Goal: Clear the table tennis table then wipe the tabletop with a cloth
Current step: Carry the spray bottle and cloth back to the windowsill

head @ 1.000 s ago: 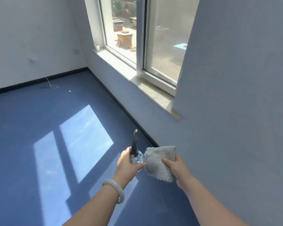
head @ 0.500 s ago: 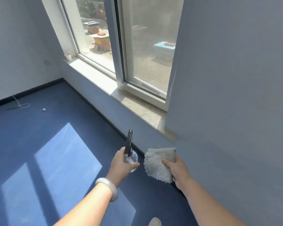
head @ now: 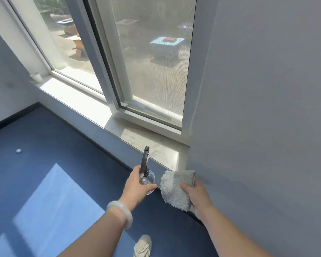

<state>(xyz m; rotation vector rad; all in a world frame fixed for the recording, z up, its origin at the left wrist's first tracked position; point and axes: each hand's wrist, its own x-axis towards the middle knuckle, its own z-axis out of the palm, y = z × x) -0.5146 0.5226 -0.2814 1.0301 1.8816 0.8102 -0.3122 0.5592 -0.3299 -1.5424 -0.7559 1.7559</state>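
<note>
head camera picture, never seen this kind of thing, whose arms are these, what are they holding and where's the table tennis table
There is no machine here. The picture comes from a wide-angle camera worn on a person's head, looking forward and down, so the two bare arms at the bottom are that person's own. The left hand grips a small clear spray bottle with a dark nozzle, and there is a pale bracelet on that wrist. The right hand holds a folded grey cloth. In front are a grey wall and a window with a stone sill. Below is a blue floor with patches of sunlight, a small white ball far to the left, and a shoe at the bottom edge. The table tennis table is not in view, so nothing here shows whether it has been cleared or wiped.
</note>
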